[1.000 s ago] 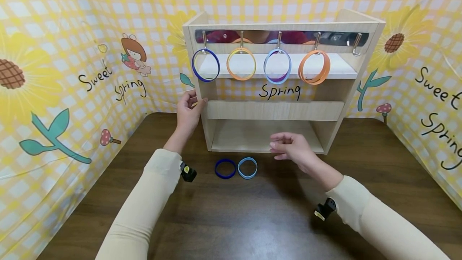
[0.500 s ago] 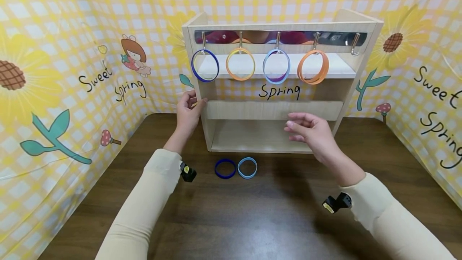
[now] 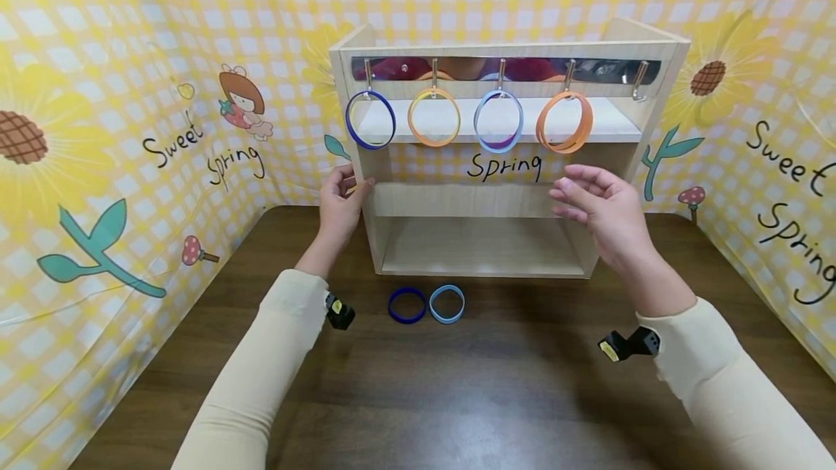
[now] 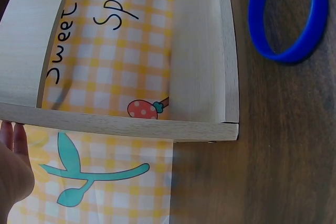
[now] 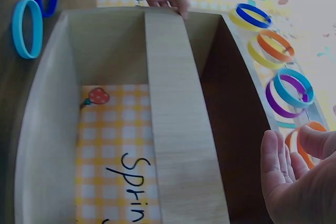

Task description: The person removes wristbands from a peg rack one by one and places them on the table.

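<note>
My left hand [image 3: 339,201] holds the left side panel of the light wooden shelf [image 3: 496,200], its thumb at the front edge and its fingers against the outside. My right hand [image 3: 610,212], fingers loosely bent and holding nothing, is raised in front of the shelf's right part, just below the orange wristbands [image 3: 581,124]. Left of these, hooks carry light blue and purple wristbands [image 3: 520,122], an orange-and-yellow pair [image 3: 458,122] and a dark blue wristband [image 3: 394,122] with yellow showing. On the table before the shelf lie a dark blue wristband [image 3: 391,307] and a light blue wristband [image 3: 462,304].
The metal hook strip [image 3: 604,68] runs along the shelf's upper front; its rightmost hook [image 3: 640,82] bears no band. Yellow checked cloth [image 3: 287,6] with printed flowers surrounds the dark wooden table [image 3: 405,397] at the back and sides.
My right hand has risen and moved right, from over the shelf's bottom compartment to below the orange wristbands. My left hand keeps its place on the side panel.
</note>
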{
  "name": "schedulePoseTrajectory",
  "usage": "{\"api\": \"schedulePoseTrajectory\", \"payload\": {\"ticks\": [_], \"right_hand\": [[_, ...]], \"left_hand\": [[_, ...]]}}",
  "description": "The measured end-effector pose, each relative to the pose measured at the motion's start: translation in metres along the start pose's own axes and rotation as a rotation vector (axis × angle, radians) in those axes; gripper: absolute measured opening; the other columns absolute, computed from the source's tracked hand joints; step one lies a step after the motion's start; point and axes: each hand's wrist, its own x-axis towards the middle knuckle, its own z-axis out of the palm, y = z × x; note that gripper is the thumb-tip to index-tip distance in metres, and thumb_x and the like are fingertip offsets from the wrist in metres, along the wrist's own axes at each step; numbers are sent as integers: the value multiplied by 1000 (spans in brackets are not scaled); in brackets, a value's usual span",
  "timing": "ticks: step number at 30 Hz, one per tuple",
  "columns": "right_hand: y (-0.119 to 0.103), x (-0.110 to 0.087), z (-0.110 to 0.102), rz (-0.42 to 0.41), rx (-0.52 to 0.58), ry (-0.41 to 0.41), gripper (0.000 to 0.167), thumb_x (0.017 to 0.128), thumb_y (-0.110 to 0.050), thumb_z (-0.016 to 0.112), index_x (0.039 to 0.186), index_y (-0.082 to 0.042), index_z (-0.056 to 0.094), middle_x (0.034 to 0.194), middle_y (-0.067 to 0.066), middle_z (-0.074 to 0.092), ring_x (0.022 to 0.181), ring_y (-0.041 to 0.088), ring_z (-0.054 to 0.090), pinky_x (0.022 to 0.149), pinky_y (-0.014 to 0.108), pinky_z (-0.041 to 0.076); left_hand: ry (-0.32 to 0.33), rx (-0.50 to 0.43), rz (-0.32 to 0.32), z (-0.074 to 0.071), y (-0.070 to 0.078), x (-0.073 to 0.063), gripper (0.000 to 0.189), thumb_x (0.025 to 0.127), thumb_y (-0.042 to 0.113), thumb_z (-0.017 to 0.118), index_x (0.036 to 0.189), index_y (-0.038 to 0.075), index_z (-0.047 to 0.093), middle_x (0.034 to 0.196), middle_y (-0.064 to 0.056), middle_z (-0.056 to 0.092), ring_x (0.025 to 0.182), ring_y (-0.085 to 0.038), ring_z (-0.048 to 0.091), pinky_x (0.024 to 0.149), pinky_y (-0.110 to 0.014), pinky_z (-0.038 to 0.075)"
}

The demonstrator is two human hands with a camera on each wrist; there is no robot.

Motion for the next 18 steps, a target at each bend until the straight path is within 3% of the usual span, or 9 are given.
{"api": "schedulePoseTrajectory", "payload": {"ticks": [5, 7, 9, 14, 18], "right_hand": [[-9, 8, -2, -11, 55, 43, 34, 85, -12, 73, 113, 0, 59, 95, 7, 68, 85, 17, 70, 73, 30, 56], [-12, 11, -3, -15, 75, 53, 35, 84, -12, 74, 114, 1, 58, 94, 7, 66, 85, 17, 70, 72, 30, 56], [-15, 14, -4, -20, 83, 63, 34, 85, -12, 73, 113, 0, 59, 95, 7, 66, 84, 17, 69, 72, 29, 56], [-20, 20, -8, -23, 131, 69, 30, 85, -10, 73, 111, -1, 61, 97, 8, 66, 83, 17, 69, 72, 29, 56], [-23, 23, -9, -18, 137, 66, 33, 85, -12, 73, 114, -1, 61, 102, 9, 66, 85, 18, 68, 73, 29, 56]], "left_hand": [[5, -3, -5, 0, 0, 0, 39, 89, -1, 64, 122, -16, 50, 111, -23, 59, 93, -12, 59, 77, -23, 50], [5, -5, -3, 0, -1, 0, 39, 89, -1, 64, 122, -16, 50, 114, -27, 57, 93, -12, 60, 77, -23, 50], [7, -7, -2, -1, -1, 0, 38, 89, -2, 64, 121, -16, 51, 110, -23, 59, 93, -12, 60, 77, -23, 50], [7, -7, 0, 0, -2, 1, 36, 88, -2, 64, 121, -14, 52, 100, 0, 60, 94, -12, 60, 77, -23, 50], [4, -7, 7, 0, -2, 1, 37, 88, -3, 64, 121, -15, 52, 104, -7, 60, 94, -12, 60, 77, -23, 50]]}}
